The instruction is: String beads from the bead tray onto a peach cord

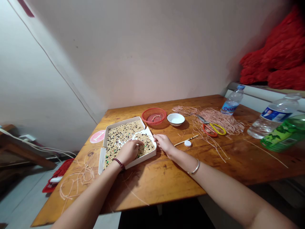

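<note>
A white box (127, 165) with low walls holds many small cream beads, with black and green ones mixed in. My left hand (130, 152) is inside it, fingers bent down and pressed together among the beads; what is between the fingertips is hidden. At the box's right corner my right hand (163, 143) is closed in a pinch. A thin dark needle-like piece (151, 136) sticks out of this pinch toward the beads. Just right of that hand, a strung row of cream and black beads (187, 140) lies on the table beside a small white round cap (187, 143).
Behind the box stand a red basket (153, 111) with a beaded strand inside and a white bowl (175, 119). Scissors (211, 127) lie on a heap of pinkish cords (224, 119). Several bottles (232, 101) line the right side. Loose cords (79, 178) lie at left.
</note>
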A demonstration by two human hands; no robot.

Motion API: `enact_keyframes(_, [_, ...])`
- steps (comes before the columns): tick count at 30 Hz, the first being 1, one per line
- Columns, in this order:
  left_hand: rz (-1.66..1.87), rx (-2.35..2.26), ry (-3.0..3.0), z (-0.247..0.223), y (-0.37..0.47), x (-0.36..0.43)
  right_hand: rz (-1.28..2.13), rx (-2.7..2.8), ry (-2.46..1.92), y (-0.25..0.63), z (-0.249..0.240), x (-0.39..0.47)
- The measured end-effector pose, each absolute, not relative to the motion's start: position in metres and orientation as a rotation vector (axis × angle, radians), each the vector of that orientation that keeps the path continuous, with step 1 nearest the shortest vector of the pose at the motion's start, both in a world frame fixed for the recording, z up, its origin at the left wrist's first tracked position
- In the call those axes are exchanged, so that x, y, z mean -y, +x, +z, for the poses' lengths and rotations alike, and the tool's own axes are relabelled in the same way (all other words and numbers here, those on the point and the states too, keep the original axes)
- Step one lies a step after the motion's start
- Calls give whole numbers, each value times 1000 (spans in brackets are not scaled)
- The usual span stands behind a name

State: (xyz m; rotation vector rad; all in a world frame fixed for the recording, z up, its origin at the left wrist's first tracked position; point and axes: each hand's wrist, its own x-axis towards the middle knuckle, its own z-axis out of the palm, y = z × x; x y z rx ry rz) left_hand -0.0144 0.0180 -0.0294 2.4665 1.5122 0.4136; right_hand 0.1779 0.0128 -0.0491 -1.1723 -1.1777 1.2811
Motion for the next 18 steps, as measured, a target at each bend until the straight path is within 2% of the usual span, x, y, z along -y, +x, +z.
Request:
enact_keyframes(7, [482,-1647,2504,-30,-17,-19,1240,1192,-1191,178,-52,-14])
enact_keyframes(18, [406,-1738,2537,-31,-19,-19,1212,1226,-1183,178,-54,-15])
